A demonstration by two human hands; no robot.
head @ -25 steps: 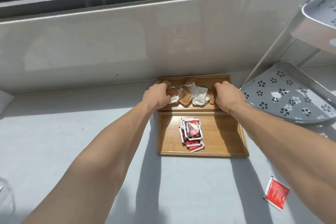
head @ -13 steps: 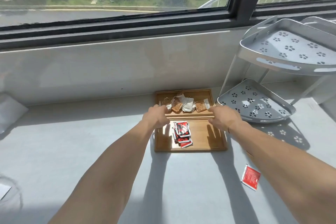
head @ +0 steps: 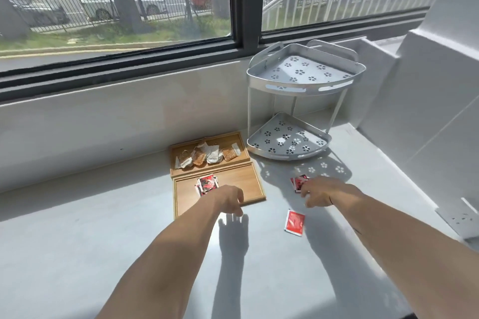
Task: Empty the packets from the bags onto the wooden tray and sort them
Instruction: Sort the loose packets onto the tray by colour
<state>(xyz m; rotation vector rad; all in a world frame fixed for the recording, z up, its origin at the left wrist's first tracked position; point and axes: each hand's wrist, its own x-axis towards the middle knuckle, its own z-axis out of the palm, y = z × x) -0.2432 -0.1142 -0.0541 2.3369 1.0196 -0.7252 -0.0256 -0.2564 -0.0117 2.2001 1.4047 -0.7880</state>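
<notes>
The wooden tray [head: 255,180] lies on the grey counter with two compartments. Several brown and white packets [head: 207,155] fill the far compartment. A stack of red packets [head: 206,184] sits in the near one. My left hand [head: 229,201] hovers over the tray's near edge, fingers apart and pointing down, holding nothing. My right hand [head: 322,191] is on the counter to the right of the tray, its fingertips touching a small pile of red packets [head: 298,182]. Whether it grips them I cannot tell. Another red packet [head: 294,223] lies loose on the counter below that hand.
A white two-tier corner rack [head: 300,85] stands right behind the tray, near the wall. The window sill [head: 116,72] runs along the back. A white bracket [head: 464,220] lies at the far right edge of the counter.
Both hands left the far compartment and drew back toward me. My right hand swung right, off the tray, onto a pile of red packets on the counter. The view lifted and widened.
</notes>
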